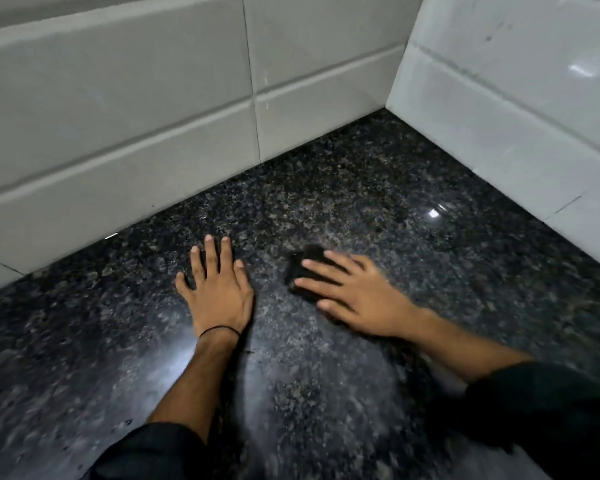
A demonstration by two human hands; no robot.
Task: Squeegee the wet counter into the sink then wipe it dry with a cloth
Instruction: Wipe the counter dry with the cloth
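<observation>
Dark, blurred cloth (307,255) under right hand (355,297)

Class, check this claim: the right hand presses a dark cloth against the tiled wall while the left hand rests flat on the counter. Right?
Not quite. In the head view the right hand presses the dark cloth onto the counter, not the tiled wall. The left hand does rest flat on the counter.

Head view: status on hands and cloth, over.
Left hand flat on counter. Right hand presses dark cloth, fingers straight. Sink out of view.
</observation>
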